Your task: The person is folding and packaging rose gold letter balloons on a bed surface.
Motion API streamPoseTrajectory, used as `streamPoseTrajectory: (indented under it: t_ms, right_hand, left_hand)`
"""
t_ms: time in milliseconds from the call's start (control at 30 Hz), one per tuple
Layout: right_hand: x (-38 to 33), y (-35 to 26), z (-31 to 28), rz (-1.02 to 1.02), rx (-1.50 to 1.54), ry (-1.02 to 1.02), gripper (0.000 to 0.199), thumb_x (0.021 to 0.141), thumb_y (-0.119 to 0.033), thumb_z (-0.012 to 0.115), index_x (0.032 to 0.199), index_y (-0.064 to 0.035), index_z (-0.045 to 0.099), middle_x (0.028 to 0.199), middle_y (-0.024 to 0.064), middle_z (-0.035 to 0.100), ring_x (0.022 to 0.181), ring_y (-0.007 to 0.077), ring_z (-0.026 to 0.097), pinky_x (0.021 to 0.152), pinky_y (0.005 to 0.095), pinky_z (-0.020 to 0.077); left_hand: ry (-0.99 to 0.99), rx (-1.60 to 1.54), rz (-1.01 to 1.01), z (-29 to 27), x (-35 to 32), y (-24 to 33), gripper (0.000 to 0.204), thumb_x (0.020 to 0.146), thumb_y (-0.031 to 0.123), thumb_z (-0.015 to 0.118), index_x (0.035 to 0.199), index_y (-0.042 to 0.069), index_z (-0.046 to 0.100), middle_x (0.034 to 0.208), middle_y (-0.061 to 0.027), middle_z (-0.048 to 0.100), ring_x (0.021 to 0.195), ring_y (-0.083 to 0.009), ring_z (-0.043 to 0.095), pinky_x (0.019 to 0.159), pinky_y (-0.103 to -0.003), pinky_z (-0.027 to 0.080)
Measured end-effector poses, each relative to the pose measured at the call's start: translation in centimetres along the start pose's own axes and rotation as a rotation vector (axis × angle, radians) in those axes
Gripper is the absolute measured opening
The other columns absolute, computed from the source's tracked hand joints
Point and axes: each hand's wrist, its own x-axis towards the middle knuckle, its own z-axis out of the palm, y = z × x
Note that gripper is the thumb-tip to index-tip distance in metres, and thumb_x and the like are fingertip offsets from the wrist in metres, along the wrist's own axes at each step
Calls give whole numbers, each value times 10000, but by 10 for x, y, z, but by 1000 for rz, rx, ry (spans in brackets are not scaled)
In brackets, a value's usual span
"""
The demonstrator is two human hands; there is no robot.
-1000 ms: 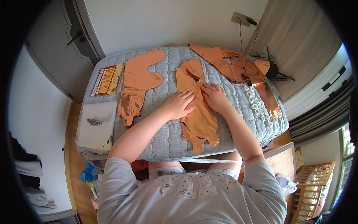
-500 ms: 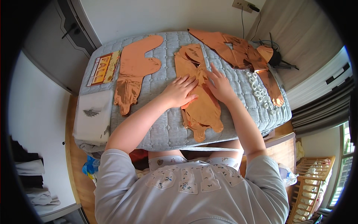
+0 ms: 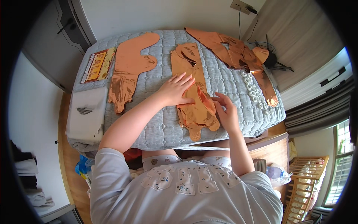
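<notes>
At the far left of the grey mattress [image 3: 151, 125], a whitish plastic packet [image 3: 84, 121] lies below a colourful printed card [image 3: 97, 65]. Beside them, the left copper foil piece [image 3: 135, 56] is spread out, mostly smooth, with a wrinkled lower end; it looks laid out. The left hand [image 3: 177, 89] rests palm down on the middle foil piece [image 3: 192, 112], fingers spread, gripping nothing. That piece, at the centre, seems partly done: its upper body is fairly flat, while the lower right part is raised and overlapped. The right hand [image 3: 227, 112] has curled fingers at that edge; whether they pinch it, I cannot tell. Farther right, white rings [image 3: 254, 93] lie loose near the right foil piece [image 3: 223, 52], which is creased and appears least flattened.
</notes>
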Motion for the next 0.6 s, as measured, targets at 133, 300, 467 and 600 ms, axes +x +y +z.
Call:
streamPoseTrajectory:
  t_ms: [133, 300, 467, 600]
  right_hand:
    - [-14, -12, 15, -75, 120, -15, 403, 1030, -59, 574, 1427, -2, 537, 1335, 152, 675, 1166, 202, 660, 1004, 341, 508]
    - [-18, -18, 28, -235, 334, -138, 386, 1079, -107, 458, 1444, 1, 522, 1541, 176, 497, 1342, 280, 551, 1118, 401, 424]
    - [-8, -16, 22, -523, -269, -352, 410, 1012, -60, 532, 1419, -77, 582, 1502, 141, 547, 1405, 360, 490, 1182, 483, 352]
    - [-12, -26, 29, -552, -382, -322, 457, 910, 6, 591, 1355, -95, 626, 1471, 113, 573, 1394, 358, 491, 1202, 551, 301]
  left_hand:
    - [-10, -16, -24, -2, 0, 3, 1037, 899, 788, 508, 1624, 88, 267, 1681, -140, 272, 1564, -342, 213, 1266, -467, 211]
    - [25, -56, -5, 1, -1, -1, 1028, 888, 714, 600, 1631, 95, 249, 1682, -137, 273, 1565, -334, 215, 1270, -463, 204]
    - [-43, 24, -33, -2, 1, 2, 966, 912, 553, 650, 1643, 106, 204, 1684, -136, 272, 1568, -324, 216, 1272, -464, 204]
    - [-40, 47, -20, -1, 0, 2, 888, 950, 503, 612, 1639, 102, 219, 1684, -134, 273, 1567, -321, 219, 1271, -464, 208]
